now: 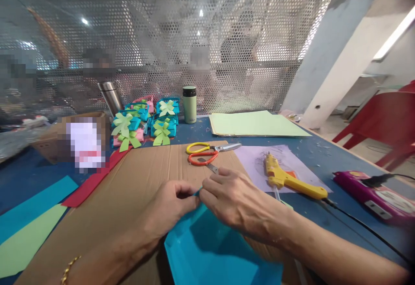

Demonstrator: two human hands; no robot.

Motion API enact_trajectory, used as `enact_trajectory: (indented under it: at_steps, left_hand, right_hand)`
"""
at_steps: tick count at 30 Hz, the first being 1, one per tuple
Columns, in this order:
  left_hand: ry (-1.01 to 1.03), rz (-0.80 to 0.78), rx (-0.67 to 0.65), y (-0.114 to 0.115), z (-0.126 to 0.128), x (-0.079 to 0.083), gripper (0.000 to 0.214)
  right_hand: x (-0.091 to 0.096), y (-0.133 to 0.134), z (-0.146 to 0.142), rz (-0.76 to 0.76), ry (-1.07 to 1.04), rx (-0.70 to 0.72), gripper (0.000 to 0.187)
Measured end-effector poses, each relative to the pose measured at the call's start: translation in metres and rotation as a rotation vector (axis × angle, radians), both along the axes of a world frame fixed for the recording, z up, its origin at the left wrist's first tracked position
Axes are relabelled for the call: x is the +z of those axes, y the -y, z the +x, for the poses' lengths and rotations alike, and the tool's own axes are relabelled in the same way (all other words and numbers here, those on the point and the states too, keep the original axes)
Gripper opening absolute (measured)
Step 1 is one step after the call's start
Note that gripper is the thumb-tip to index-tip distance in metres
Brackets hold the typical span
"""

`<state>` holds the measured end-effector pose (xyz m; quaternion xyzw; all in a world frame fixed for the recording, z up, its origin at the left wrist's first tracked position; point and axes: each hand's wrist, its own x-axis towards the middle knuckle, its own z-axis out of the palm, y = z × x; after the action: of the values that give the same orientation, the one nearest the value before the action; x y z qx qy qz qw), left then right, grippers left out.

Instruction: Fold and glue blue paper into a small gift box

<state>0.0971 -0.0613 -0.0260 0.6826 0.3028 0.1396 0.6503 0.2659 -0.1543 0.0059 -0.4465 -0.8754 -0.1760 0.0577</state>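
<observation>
My left hand [173, 203] pinches the far edge of a bright blue sheet of paper [223, 250] between thumb and fingers. Close against it, my right hand [228, 194] has its fingers closed on the same edge. The sheet shows crease lines and slopes down towards me over the brown cardboard [142, 181]. Just beyond my fingers lie scissors [202, 158] with one yellow and one orange handle, blades pointing right. A small flat metal piece [212, 168] shows between the scissors and my right hand; whether my hand touches it I cannot tell.
To the right, a yellow glue gun [292, 181] rests on lilac paper [243, 159], its cord trailing past a purple power strip [376, 194]. Pale green sheets [259, 125], a green tumbler [189, 105], a steel flask [111, 97], several bow-topped paper pieces [162, 131] and a cardboard box [52, 142] stand behind.
</observation>
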Motion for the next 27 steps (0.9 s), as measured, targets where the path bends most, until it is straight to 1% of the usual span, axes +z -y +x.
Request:
enact_trajectory:
  at_steps: [3,5,8,12,15,19,23,27]
  left_hand:
    - [-0.007,-0.001,-0.001,0.0,0.0,0.0,0.033]
    - [-0.022,0.003,0.0,0.0,0.0,0.002,0.034]
    - [-0.045,0.012,0.005,0.0,0.0,0.003,0.027]
    - [-0.051,0.015,0.01,0.0,0.0,0.004,0.02]
    - [-0.067,0.018,0.029,0.0,0.0,0.005,0.021]
    - [-0.084,-0.003,0.044,0.001,0.0,0.007,0.025]
    - [-0.077,-0.05,0.068,0.002,0.0,0.009,0.023]
    - [-0.032,-0.115,0.079,0.002,0.001,0.011,0.018]
  right_hand:
    - [-0.002,0.0,-0.001,0.007,-0.027,0.009,0.024]
    - [-0.003,-0.001,0.001,0.008,-0.075,0.014,0.025]
    - [-0.006,-0.003,0.002,0.017,-0.139,0.013,0.024]
    - [-0.008,-0.006,0.002,0.039,-0.161,-0.001,0.019]
    - [-0.007,-0.007,0.004,0.05,-0.192,-0.017,0.018]
    - [-0.001,-0.007,0.012,0.071,-0.287,-0.074,0.017]
    - [0.005,-0.006,0.016,0.009,-0.381,-0.099,0.019]
    - [0.002,-0.006,0.013,-0.069,-0.453,-0.055,0.02]
